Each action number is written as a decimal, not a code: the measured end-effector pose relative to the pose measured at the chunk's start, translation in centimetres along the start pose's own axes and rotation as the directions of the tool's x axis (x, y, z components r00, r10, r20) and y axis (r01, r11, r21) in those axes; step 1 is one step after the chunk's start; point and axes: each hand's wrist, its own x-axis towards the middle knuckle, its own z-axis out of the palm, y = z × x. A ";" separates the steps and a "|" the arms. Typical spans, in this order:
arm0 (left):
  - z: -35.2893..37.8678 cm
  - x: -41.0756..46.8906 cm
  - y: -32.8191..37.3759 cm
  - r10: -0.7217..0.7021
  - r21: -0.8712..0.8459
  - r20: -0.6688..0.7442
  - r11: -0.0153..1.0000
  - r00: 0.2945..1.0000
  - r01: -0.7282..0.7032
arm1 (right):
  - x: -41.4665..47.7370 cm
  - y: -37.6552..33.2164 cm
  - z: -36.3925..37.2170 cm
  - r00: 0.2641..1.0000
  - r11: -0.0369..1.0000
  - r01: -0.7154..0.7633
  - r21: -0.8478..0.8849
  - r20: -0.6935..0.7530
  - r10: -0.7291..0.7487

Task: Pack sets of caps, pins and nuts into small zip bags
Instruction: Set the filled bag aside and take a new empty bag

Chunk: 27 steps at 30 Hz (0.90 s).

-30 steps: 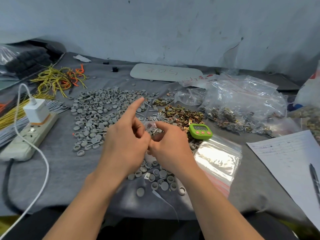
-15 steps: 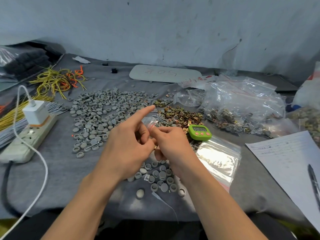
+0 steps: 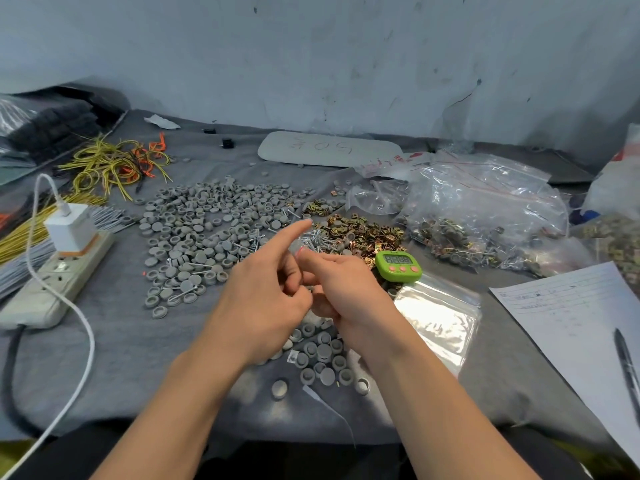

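Note:
My left hand (image 3: 258, 299) and my right hand (image 3: 341, 289) meet over the grey cloth and together pinch a small clear zip bag (image 3: 298, 249) with a red strip at its top. The left forefinger points straight forward. What the bag holds is hidden by my fingers. Grey caps (image 3: 207, 223) lie spread to the left, with a smaller group of caps (image 3: 322, 358) under my wrists. Silver pins (image 3: 318, 239) and brass nuts (image 3: 363, 232) are heaped just beyond my hands. A stack of small zip bags (image 3: 438, 317) lies at my right.
A green timer (image 3: 398, 265) stands by the nuts. Large bags of packed sets (image 3: 485, 216) fill the back right. A paper sheet (image 3: 571, 317) with a pen (image 3: 627, 368) lies at right. A power strip (image 3: 55, 278) with charger and yellow wires (image 3: 110, 164) lie at left.
Both hands lifted slightly and moved forward, raising the small bag toward the pins. The left forefinger stays stretched out.

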 end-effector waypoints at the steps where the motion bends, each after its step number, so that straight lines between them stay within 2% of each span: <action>1: 0.0 0.0 0.0 -0.011 -0.037 0.021 0.999 1.000 0.012 | 0.0 -0.1 0.0 1.000 1.000 -0.010 0.000 0.008 0.010; 7: 0.2 0.3 -0.6 -0.041 -0.128 0.092 0.990 0.995 0.053 | -0.2 -0.5 -0.3 0.993 0.976 -0.001 0.219 0.116 -0.025; 11: 0.6 0.3 -1.1 -0.075 -0.220 0.082 0.971 0.994 0.092 | -0.1 -0.7 -0.6 0.989 0.958 -0.002 0.286 0.139 -0.040; 13: 1.0 0.3 -1.2 -0.147 -0.245 -0.016 0.960 0.989 0.139 | -0.1 -0.8 -0.6 0.989 0.954 -0.028 0.297 0.149 -0.018; 15: 1.2 0.5 -1.2 -0.219 -0.152 -0.179 0.969 0.959 0.192 | -0.3 -0.8 -0.3 0.991 0.955 -0.045 0.293 0.133 0.006; 17: 1.1 0.6 -1.0 -0.205 0.033 -0.320 0.973 0.925 0.227 | -0.3 -0.6 -0.1 0.993 0.940 -0.059 0.335 0.112 0.023; 18: 1.1 0.6 -0.9 -0.188 0.068 -0.359 0.972 0.914 0.227 | -0.4 -0.6 0.0 0.994 0.926 -0.067 0.371 0.109 0.028; 20: 1.3 0.7 -0.8 -0.181 0.031 -0.383 0.978 0.906 0.208 | -0.4 -0.7 0.0 0.995 0.911 -0.066 0.407 0.097 0.028; 24: 1.7 1.2 -0.9 -0.234 -0.077 -0.343 0.972 0.910 0.221 | -0.7 -1.0 -0.3 0.997 0.975 0.034 0.220 0.057 -0.047; 27: 1.7 1.2 -1.1 -0.281 -0.245 -0.208 0.942 0.937 0.229 | -0.9 -1.1 -0.8 0.990 0.991 0.133 0.031 0.031 -0.134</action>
